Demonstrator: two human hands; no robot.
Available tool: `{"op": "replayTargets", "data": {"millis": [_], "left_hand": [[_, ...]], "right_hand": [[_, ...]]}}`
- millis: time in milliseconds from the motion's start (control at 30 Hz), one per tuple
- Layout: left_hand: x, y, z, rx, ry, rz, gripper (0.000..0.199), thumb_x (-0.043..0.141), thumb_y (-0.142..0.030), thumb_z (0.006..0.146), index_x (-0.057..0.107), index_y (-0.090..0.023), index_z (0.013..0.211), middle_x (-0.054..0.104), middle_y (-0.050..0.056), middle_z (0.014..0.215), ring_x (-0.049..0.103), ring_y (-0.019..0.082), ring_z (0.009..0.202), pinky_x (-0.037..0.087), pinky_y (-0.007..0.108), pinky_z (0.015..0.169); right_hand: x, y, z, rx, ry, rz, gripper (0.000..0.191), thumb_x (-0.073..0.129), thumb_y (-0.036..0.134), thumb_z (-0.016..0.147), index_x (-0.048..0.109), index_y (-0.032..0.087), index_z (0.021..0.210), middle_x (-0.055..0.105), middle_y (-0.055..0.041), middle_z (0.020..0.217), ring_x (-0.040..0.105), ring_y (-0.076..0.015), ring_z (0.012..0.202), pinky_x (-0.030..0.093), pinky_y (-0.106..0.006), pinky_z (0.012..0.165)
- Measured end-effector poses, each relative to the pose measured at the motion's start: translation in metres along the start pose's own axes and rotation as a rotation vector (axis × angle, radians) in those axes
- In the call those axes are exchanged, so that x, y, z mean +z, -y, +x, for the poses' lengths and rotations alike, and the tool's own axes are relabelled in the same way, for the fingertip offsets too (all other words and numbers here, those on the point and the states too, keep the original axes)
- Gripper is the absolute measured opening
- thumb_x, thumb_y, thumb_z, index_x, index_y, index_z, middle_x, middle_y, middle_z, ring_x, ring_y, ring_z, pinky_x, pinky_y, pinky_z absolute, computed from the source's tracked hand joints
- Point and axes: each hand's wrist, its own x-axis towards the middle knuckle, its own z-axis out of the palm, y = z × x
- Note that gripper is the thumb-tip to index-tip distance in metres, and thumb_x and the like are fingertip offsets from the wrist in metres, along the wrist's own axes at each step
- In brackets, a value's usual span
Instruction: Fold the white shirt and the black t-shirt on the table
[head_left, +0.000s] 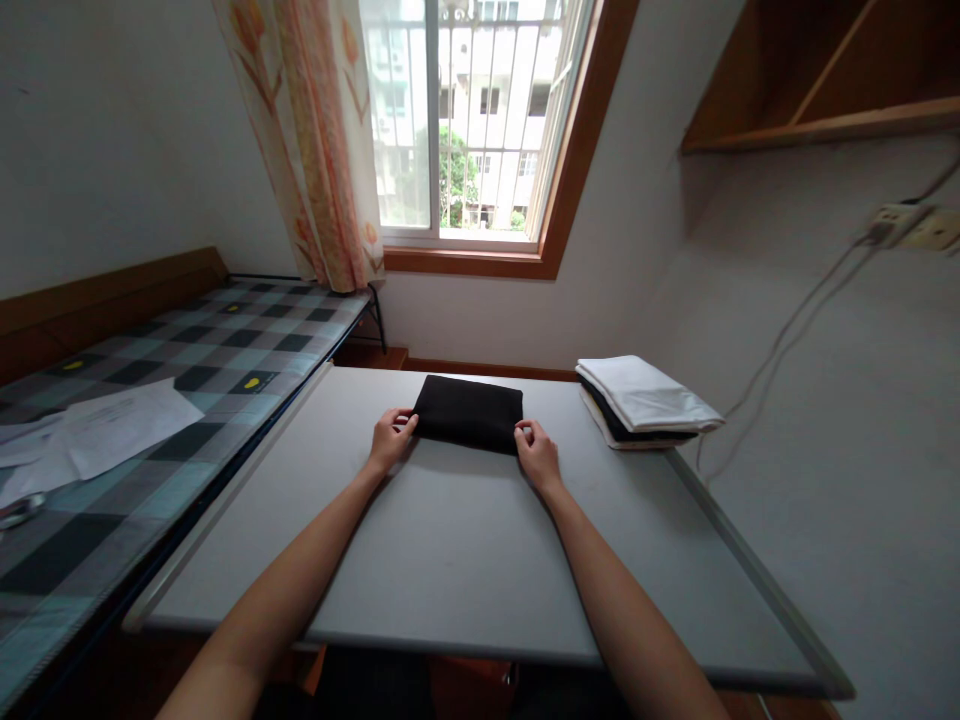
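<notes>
A flat black rectangular bundle, which looks like folded cloth (470,412), is at the far middle of the white table (450,560). My left hand (392,438) pinches its left edge near the front corner. At the right edge, by the front right corner, my right hand (537,450) has its thumb and fingers closed on the bundle. Its near edge looks slightly raised over the tabletop.
A stack of folded cloths, white on top (645,393), lies at the table's far right corner. Left of the table is a bed with a checked cover (187,345) and papers (127,428). A cable (787,325) hangs along the right wall.
</notes>
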Motion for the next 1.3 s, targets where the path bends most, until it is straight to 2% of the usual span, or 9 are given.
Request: {"op": "replayTargets", "data": {"millis": [333, 1067, 1200, 1300], "left_hand": [[0.0006, 0.0027, 0.0012, -0.025, -0.025, -0.003, 0.037, 0.063, -0.053, 0.073, 0.065, -0.017, 0.078, 0.068, 0.006, 0.075, 0.065, 0.019, 0.068, 0.051, 0.029, 0.060], [-0.0023, -0.0041, -0.0023, -0.077, -0.073, 0.033, 0.027, 0.060, -0.043, 0.072, 0.063, -0.017, 0.076, 0.060, 0.000, 0.060, 0.055, 0.014, 0.053, 0.044, 0.024, 0.051], [-0.0017, -0.0009, -0.0004, -0.079, -0.050, 0.063, 0.022, 0.060, -0.039, 0.072, 0.062, -0.017, 0.073, 0.061, 0.001, 0.063, 0.056, 0.015, 0.056, 0.046, 0.025, 0.054], [-0.0007, -0.0009, -0.0008, -0.016, -0.055, 0.111, 0.020, 0.057, -0.036, 0.074, 0.062, -0.017, 0.080, 0.064, 0.004, 0.078, 0.059, 0.016, 0.063, 0.050, 0.028, 0.061]], "right_hand": [[0.0009, -0.0001, 0.0005, 0.003, 0.006, -0.011, 0.029, 0.041, 0.044, 0.083, 0.061, 0.024, 0.090, 0.052, 0.0043, 0.058, 0.054, -0.0177, 0.060, 0.036, -0.029, 0.069], [-0.0013, 0.0015, -0.0004, -0.004, 0.010, -0.001, 0.028, 0.040, 0.039, 0.081, 0.062, 0.024, 0.091, 0.054, 0.0041, 0.058, 0.055, -0.0186, 0.062, 0.037, -0.031, 0.073], [-0.0017, 0.0020, -0.0006, 0.002, 0.019, 0.003, 0.028, 0.041, 0.039, 0.080, 0.062, 0.024, 0.092, 0.054, 0.0038, 0.058, 0.055, -0.0186, 0.062, 0.037, -0.031, 0.072], [-0.0017, 0.0020, -0.0004, 0.003, 0.020, -0.008, 0.029, 0.041, 0.039, 0.081, 0.062, 0.024, 0.092, 0.054, 0.0039, 0.058, 0.055, -0.0187, 0.063, 0.036, -0.031, 0.072]]}}
